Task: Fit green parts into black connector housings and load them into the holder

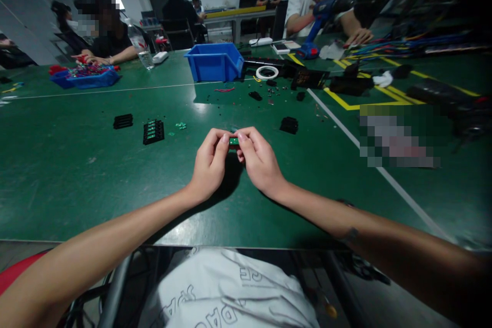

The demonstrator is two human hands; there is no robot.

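Note:
Between my two hands, a little above the green table, is a small green circuit board (233,141). My left hand (212,161) pinches its left end with thumb and fingers. At the other end, my right hand (260,159) grips it the same way. The fingers cover most of the piece. To the left lie a black frame holding several green boards (153,132), some loose small green boards (180,126) and a stack of black plastic parts (123,121). Another black stack (289,125) sits to the right of my hands.
A blue bin (214,63) stands beyond my hands, near a white tape ring (267,73) and scattered small parts. A blue cordless drill (313,31), wires (407,46) and a bottle (141,46) are farther back. Several people sit around.

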